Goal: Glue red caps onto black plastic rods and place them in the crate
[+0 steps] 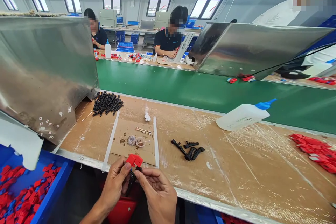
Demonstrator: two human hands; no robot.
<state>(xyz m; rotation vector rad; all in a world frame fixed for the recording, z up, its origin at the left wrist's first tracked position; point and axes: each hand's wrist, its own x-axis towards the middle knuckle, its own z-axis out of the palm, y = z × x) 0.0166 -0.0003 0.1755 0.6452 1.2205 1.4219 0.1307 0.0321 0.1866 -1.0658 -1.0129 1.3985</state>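
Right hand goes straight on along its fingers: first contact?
The right hand would first meet the black part below the red piece; then probably the left hand, though depth is unclear.

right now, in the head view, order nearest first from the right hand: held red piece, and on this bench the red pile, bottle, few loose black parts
1. Red piece: just left of the right hand
2. Loose black parts: ahead, right
3. Bottle: farther ahead, right
4. Red pile: far right

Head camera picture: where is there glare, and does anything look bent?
Head view: pale glare on the nearest metal panel and glossy tabletop; windows washed bright, leaning outward toward the sides; left hand and right hand fairly sharp.
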